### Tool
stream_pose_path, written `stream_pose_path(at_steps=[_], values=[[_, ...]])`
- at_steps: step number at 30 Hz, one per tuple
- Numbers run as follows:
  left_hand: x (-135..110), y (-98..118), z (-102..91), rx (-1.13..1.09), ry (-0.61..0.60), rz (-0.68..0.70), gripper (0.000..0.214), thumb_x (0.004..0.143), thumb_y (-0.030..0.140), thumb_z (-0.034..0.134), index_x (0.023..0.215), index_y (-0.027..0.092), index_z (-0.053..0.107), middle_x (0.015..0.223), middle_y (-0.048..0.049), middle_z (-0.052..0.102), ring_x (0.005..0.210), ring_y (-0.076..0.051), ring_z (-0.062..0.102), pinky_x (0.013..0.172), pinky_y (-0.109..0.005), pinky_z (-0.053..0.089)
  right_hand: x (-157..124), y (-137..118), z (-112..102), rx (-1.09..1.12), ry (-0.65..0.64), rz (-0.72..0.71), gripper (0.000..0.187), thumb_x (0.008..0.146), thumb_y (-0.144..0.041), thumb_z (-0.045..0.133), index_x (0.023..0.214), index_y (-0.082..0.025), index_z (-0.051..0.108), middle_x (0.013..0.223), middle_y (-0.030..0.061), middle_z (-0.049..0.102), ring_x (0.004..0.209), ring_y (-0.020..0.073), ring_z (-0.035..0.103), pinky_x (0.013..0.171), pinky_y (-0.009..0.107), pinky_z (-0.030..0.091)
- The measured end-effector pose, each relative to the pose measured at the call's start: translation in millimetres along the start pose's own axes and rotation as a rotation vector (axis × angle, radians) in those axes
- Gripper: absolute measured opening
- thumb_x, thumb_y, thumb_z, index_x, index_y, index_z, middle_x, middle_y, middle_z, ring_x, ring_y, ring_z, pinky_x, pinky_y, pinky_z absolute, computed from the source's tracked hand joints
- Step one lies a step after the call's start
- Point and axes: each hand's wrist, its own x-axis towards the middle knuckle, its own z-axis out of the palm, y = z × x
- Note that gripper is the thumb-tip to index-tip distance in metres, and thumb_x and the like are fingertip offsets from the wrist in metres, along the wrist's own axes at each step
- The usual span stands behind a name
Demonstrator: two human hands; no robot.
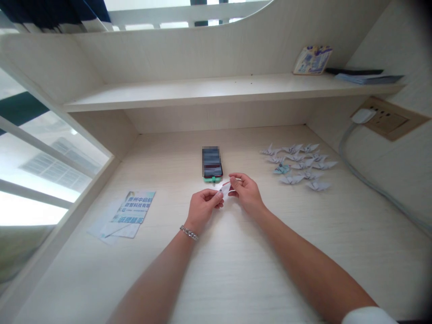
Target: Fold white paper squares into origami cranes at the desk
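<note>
A small folded piece of white paper [224, 189] is held above the desk between both hands. My left hand [203, 206], with a chain bracelet at the wrist, pinches its left side between thumb and fingers. On the other side my right hand [247, 192] is closed on the paper's right edge, and its fingertips cover part of the folds. Just beyond the hands lies a phone [212, 163] with a green end piece. To the right rest several white folded paper cranes [302, 164] and a blue one [281, 168].
Printed leaflets [130, 213] lie on the desk at the left. A shelf [202, 92] runs across the back, with a small packet [312, 60] and flat booklets [367, 78] on it. From a wall socket [391, 118] a grey cable [367, 182] hangs along the right side.
</note>
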Motion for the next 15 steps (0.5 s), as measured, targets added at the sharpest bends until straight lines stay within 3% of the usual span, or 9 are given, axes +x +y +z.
stream_pose_path(at_steps=[2,5,11,15], values=[[0.3,-1.0,-0.2,-0.009,-0.003,-0.001,0.027,0.068,0.035,0.067,0.076,0.010,0.065,0.062,-0.0063,0.065,0.056,-0.013,0.058,0.057,-0.025,0.048,-2.5,0.8,1.4,-0.036,-0.064,-0.011,0.041,0.063,-0.040,0.070,0.094,-0.017,0.057,0.063,-0.0013,0.063,0.058,0.0130,0.059,0.055,0.026,0.049],[0.4,-2.0,-0.2,-0.021,-0.024,-0.004,0.027,0.067,0.035,0.067,0.077,0.010,0.066,0.064,-0.0071,0.066,0.058,-0.014,0.060,0.058,-0.025,0.048,-5.2,0.3,2.5,-0.124,-0.030,-0.070,0.035,0.060,-0.035,0.072,0.087,-0.017,0.059,0.053,-0.0036,0.059,0.053,0.0125,0.056,0.054,0.025,0.047],[-0.4,-1.7,3.4,-0.046,-0.032,-0.046,0.027,0.067,0.034,0.068,0.077,0.009,0.065,0.064,-0.0078,0.066,0.058,-0.014,0.060,0.058,-0.025,0.049,-5.0,-0.4,4.6,-0.065,0.039,-0.072,0.031,0.069,-0.042,0.064,0.085,-0.017,0.058,0.069,0.0044,0.068,0.057,0.0142,0.060,0.055,0.027,0.048],[-1.0,-3.0,4.9,-0.082,-0.018,-0.058,0.028,0.067,0.034,0.068,0.077,0.009,0.064,0.066,-0.0084,0.066,0.058,-0.014,0.061,0.059,-0.026,0.050,-4.3,-1.1,4.7,-0.014,0.036,-0.060,0.034,0.075,-0.048,0.056,0.090,-0.018,0.056,0.067,0.0031,0.067,0.055,0.0132,0.059,0.054,0.027,0.049]])
